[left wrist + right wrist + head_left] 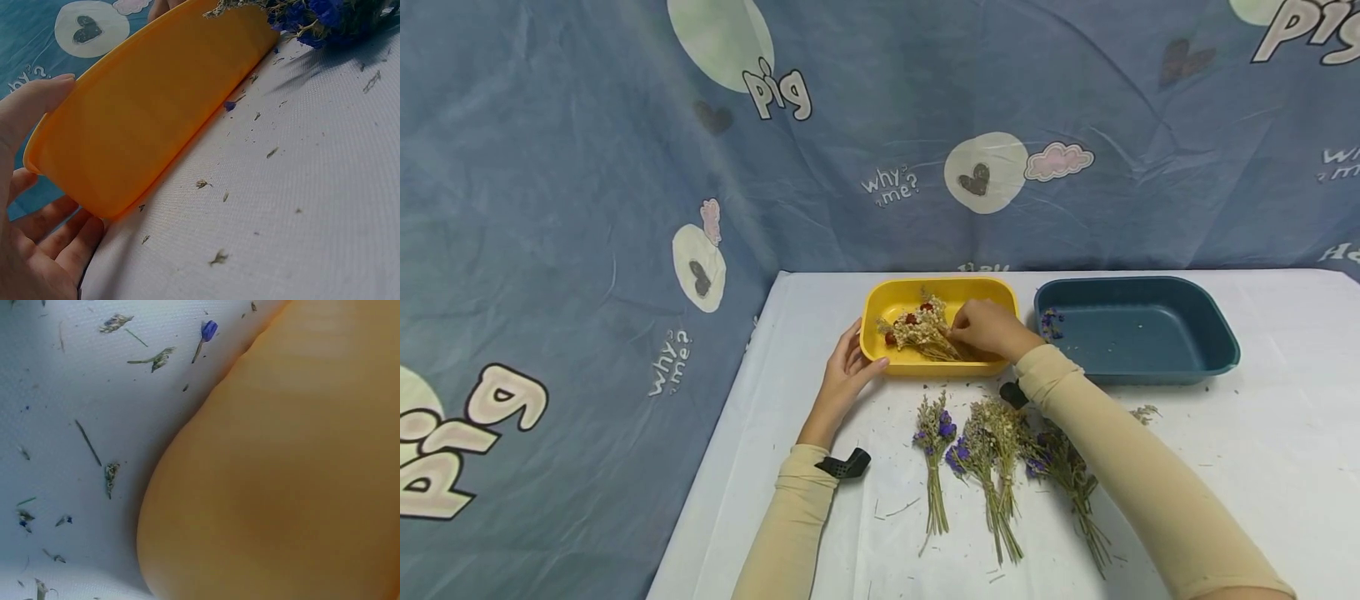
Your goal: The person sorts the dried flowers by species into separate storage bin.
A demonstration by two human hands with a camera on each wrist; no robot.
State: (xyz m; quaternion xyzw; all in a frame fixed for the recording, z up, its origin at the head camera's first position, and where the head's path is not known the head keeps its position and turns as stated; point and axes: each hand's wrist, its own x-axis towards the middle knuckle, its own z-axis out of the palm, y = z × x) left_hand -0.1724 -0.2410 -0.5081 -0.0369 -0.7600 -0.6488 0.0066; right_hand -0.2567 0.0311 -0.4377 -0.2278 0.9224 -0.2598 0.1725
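A yellow tub [940, 368] stands at the table's far side, with a dried flower bunch [919, 327] of cream blossoms and red heads lying in it. My right hand [992, 327] reaches over the tub's right end and pinches the stems of this bunch; the fingertips are partly hidden. With the left hand [844, 373] I hold the tub's left end. In the left wrist view its thumb [47, 100] lies on the rim and the fingers [72, 240] are spread along the end wall. The right wrist view shows only the tub's outer wall [269, 487] and the tabletop.
A dark blue tub [1150, 333] stands right of the yellow one, with a few purple blossoms [1051, 323] at its left end. Several dried bunches with purple flowers [934, 458] lie on the white table [1247, 467] in front. Plant crumbs [219, 257] are scattered about.
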